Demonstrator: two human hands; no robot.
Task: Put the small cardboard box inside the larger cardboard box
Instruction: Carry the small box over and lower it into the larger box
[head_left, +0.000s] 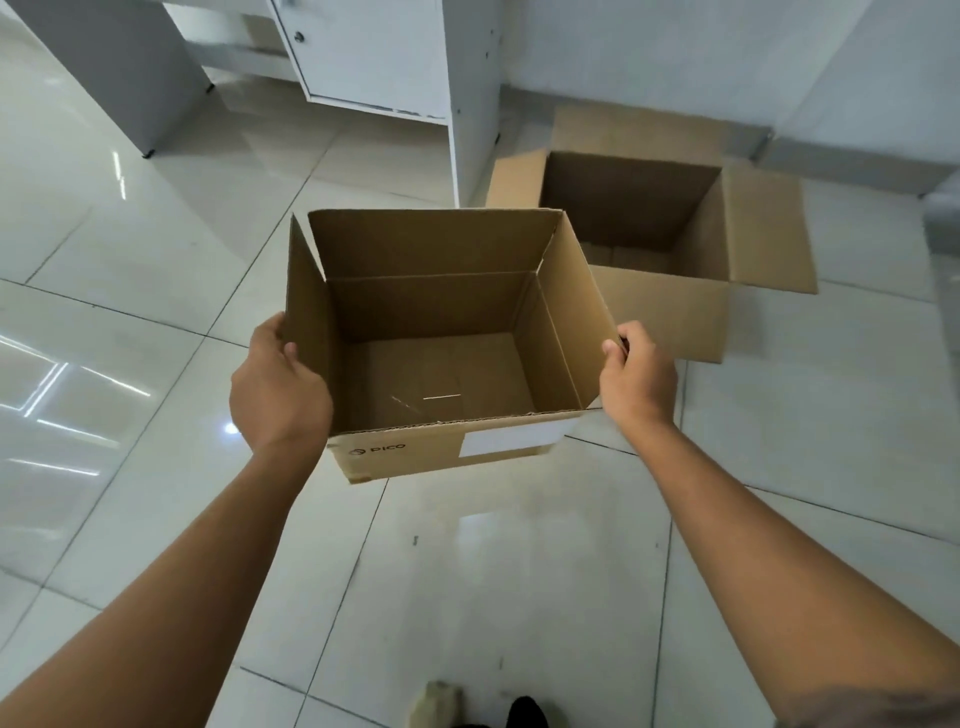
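I hold the small cardboard box (436, 364) in the air in front of me, open side up and empty, its flaps standing upright. A white label and a printed logo face me on its near wall. My left hand (278, 387) grips its left wall and my right hand (636, 376) grips its right wall. The larger cardboard box (670, 312) sits on the floor beyond and to the right, open, with flaps spread outward. The small box hides its near left corner.
Glossy white floor tiles (156, 364) lie all around. A white cabinet (395, 62) with a door stands at the back, just left of the larger box. A white wall (727, 62) runs behind it. My feet (483, 709) show at the bottom edge.
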